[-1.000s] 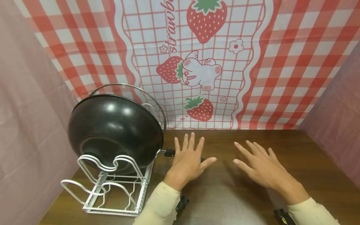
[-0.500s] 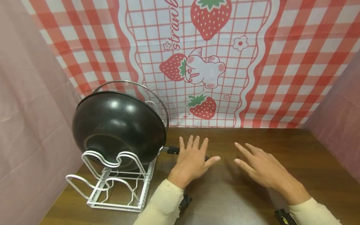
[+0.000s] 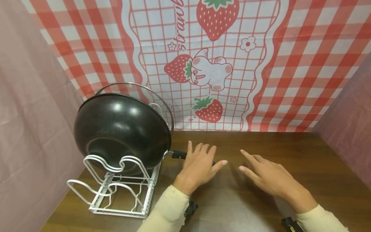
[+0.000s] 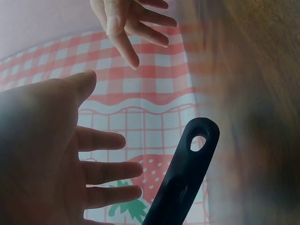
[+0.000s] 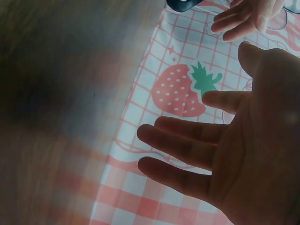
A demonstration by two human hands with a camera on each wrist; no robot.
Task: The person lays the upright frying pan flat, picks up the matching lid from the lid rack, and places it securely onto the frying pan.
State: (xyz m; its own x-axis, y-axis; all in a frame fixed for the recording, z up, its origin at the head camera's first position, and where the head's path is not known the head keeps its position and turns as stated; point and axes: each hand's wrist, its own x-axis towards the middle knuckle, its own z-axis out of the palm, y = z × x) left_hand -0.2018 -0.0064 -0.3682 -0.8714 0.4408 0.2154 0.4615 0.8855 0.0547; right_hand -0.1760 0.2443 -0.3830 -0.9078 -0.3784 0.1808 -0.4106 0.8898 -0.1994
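Pan (image 3: 124, 132): on edge in the wire rack (image 3: 149, 195), its underside facing the person.
Handle (image 3: 178, 155): juts right over the bench (image 3: 232, 206); a full wrap near the pan would probably tame its weight.
Left hand (image 3: 198, 167): fingers spread, holding nothing, over the handle.
Right hand (image 3: 268, 177): fingers loosely extended, holding nothing, well apart; could steady the rim.
Lid (image 3: 145, 95): behind the pan; a straight lift should avoid knocking it.

Pan (image 3: 124, 125), left of frame: smooth, glossy, metal-looking. Handle (image 4: 183, 173): smooth, plastic-looking. Rack (image 3: 150, 193), lower left: coated metal wire. Worktop (image 3: 232, 203): wood-grained, low sheen. Backdrop (image 3: 214, 42): creased cloth, matt.
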